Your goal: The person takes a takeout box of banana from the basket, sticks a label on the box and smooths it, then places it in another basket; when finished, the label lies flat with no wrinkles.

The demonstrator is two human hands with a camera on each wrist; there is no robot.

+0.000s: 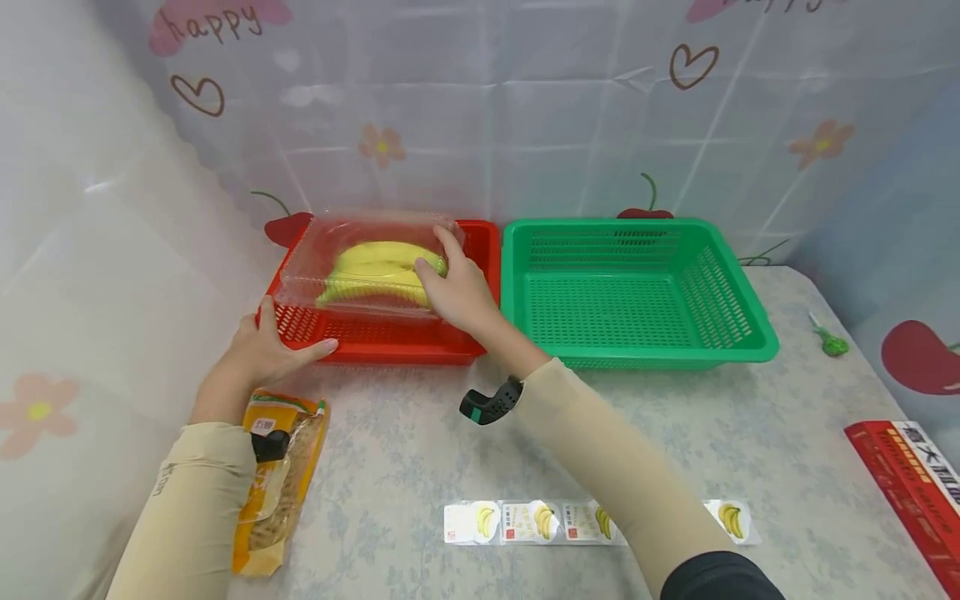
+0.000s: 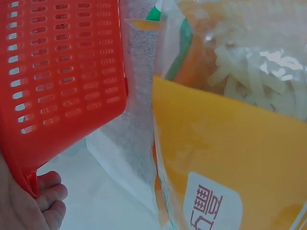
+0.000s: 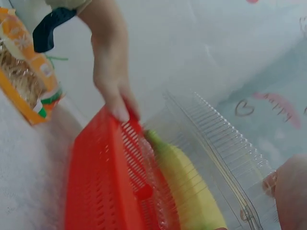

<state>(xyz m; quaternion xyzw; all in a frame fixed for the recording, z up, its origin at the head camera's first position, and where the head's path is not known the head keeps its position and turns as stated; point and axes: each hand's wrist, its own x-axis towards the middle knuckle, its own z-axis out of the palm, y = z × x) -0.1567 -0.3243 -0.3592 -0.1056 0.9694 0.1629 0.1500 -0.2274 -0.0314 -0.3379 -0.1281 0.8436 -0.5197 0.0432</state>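
Bananas (image 1: 382, 262) are already packed in the clear container (image 1: 318, 254), pinched at its edge by the right hand's (image 1: 463, 290) fingers over the red basket (image 1: 390, 355), whose corner is gripped by the left hand's (image 1: 260, 354). The container is not yet released; whether it is closed cannot be told.

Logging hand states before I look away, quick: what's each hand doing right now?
Left hand: closed, gripping the red basket by its near-left corner.
Right hand: closed, holding the clear plastic container at its right end.
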